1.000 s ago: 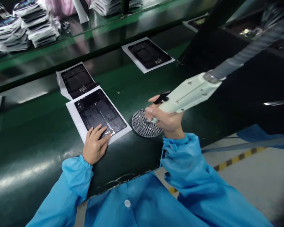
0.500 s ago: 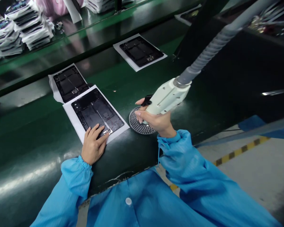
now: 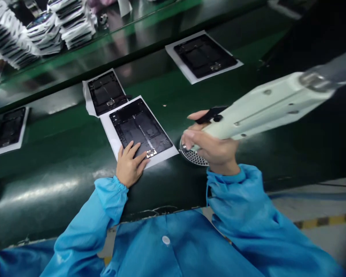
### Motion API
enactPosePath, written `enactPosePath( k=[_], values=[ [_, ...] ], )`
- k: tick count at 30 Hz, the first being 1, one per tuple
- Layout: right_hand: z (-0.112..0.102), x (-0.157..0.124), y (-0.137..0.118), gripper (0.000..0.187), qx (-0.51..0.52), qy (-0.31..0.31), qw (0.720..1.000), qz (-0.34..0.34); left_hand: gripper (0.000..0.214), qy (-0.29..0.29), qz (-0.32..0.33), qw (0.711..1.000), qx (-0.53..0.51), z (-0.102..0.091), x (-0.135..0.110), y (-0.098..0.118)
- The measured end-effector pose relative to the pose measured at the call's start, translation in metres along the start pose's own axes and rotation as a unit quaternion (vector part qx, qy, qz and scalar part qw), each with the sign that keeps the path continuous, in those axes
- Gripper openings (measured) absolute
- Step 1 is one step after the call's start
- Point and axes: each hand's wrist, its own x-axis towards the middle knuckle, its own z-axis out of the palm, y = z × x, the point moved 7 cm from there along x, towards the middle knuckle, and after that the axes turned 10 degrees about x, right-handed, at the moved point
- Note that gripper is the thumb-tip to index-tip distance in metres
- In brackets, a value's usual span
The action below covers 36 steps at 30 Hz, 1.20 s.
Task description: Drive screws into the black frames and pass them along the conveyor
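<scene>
My left hand [image 3: 130, 166] rests with spread fingers on the lower left of a black tablet housing [image 3: 141, 129], its fingertips near a small metal connector. The housing lies on a white sheet [image 3: 110, 132]. In my right hand [image 3: 215, 148] is a pale green electric screwdriver [image 3: 268, 105], with a black lever on its upper side and its grey hose at the far right. My fingers are wrapped round its front end, above a round perforated metal screw tray [image 3: 196, 157]. The hand partly covers the tray, and the screwdriver's tip is hidden.
Another housing [image 3: 106, 92] on paper touches the worked sheet's far left corner. More lie at the back [image 3: 204, 55] and far left [image 3: 10, 127] of the green bench [image 3: 60, 169]. Paper-layered stacks [image 3: 75, 23] stand on the rear shelf. A blue sleeve [image 3: 25, 256] shows at lower left.
The view has swung, shifting everything rightward. The screwdriver has tipped nearer to level and its rear end has come closer, while my right hand has risen slightly over the tray. My left hand stays on the housing.
</scene>
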Motion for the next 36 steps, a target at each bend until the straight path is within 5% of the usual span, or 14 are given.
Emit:
enactPosePath(
  k=[5, 8, 24, 32, 36],
  values=[
    [0.061, -0.002, 0.026, 0.021, -0.018, -0.079, 0.995, 0.055, 0.034, -0.034, 0.017, 0.999, 0.000, 0.004, -0.001, 0.002],
    [0.076, -0.005, 0.040, 0.020, -0.039, -0.102, 0.992, 0.067, 0.037, -0.042, 0.024, 0.999, -0.012, 0.003, -0.002, 0.004],
    [0.080, -0.018, 0.050, 0.023, -0.062, -0.182, 0.978, 0.085, 0.038, -0.091, 0.025, 0.994, -0.055, 0.007, -0.001, 0.004],
    [0.080, -0.018, 0.052, 0.026, -0.050, -0.158, 0.982, 0.095, 0.021, -0.031, 0.008, 0.996, -0.087, -0.001, 0.000, -0.003],
    [0.065, -0.001, 0.030, 0.023, -0.050, -0.106, 0.993, 0.026, 0.020, -0.003, 0.018, 0.998, -0.060, -0.007, -0.004, 0.002]
  ],
)
